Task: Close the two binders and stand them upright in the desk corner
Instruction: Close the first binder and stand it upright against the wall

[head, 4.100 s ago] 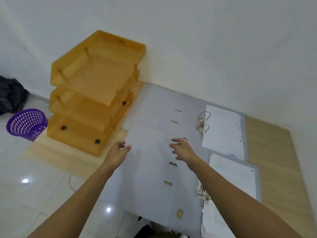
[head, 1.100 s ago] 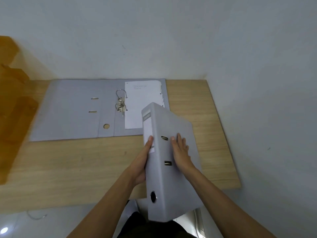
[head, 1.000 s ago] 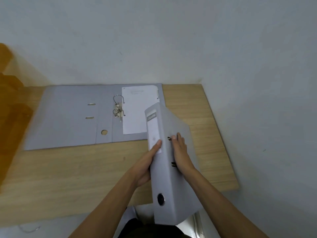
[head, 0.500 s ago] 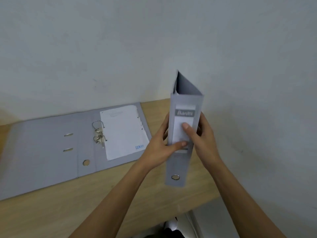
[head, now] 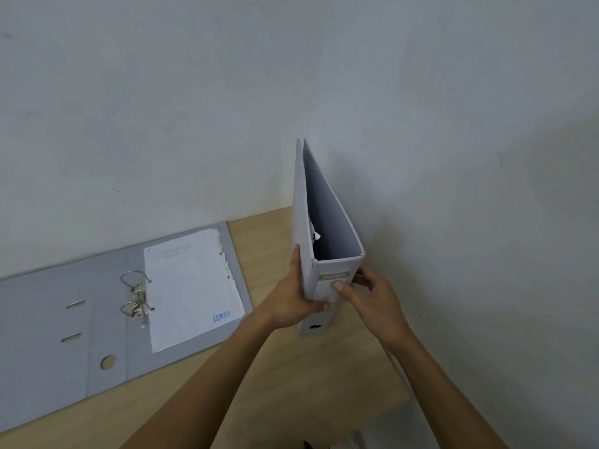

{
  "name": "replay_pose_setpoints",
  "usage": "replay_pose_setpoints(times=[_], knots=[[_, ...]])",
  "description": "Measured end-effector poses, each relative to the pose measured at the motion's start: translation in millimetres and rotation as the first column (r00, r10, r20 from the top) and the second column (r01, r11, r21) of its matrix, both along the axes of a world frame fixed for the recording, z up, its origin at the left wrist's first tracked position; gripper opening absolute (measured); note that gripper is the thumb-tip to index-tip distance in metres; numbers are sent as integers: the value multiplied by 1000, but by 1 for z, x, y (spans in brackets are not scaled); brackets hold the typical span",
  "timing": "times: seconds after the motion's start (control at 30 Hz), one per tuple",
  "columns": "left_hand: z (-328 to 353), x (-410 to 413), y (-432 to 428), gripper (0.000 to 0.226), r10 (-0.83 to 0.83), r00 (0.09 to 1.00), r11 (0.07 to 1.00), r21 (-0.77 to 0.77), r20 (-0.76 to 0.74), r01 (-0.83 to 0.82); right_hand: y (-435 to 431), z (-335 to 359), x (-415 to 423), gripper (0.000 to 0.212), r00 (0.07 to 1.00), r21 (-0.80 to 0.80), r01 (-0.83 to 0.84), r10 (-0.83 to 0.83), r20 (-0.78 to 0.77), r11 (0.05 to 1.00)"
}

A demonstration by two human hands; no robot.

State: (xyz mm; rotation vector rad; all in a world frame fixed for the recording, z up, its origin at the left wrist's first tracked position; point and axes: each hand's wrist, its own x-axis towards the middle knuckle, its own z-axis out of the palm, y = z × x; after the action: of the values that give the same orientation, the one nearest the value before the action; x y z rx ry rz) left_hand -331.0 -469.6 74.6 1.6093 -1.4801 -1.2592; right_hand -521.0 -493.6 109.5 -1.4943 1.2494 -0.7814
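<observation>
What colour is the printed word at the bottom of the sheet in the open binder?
Blue, on the white sheet in the open binder; the head view shows it.

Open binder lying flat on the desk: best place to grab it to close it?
Take the open binder by its left cover's free edge, coming from the left, and fold it rightward over the ring mechanism onto the paper stack. It lies flat and spread wide, papers on the right half, so the bare left cover looks like the flap to lift.
</observation>
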Motion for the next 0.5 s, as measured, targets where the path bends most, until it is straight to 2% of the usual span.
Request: replay_pose_setpoints(times=[0.07, 0.27, 0.33, 0.4, 0.5], knots=[[-5, -5, -13, 132, -18, 999, 1000, 23, 27, 18, -6, -4, -2, 35, 999, 59, 39, -41, 32, 998], [-6, -16, -57, 142, 39, 999, 999, 14, -17, -39, -36, -12, 1, 51, 967, 241, 130, -177, 185, 962], [-5, -18, -68, 140, 55, 998, 998, 8, -13, -55, -47, -13, 4, 54, 917, 366, 124, -247, 313, 922], [-4, -21, -78, 135, 69, 998, 998, 4, -1, -69, -55, -12, 8, 46, 850, 475, 112, -331, 409, 873], [-7, -23, -92, 128, 94, 996, 996, 9, -1, -94, -64, -4, 16, 38, 757, 603, 110, -460, 464, 790]])
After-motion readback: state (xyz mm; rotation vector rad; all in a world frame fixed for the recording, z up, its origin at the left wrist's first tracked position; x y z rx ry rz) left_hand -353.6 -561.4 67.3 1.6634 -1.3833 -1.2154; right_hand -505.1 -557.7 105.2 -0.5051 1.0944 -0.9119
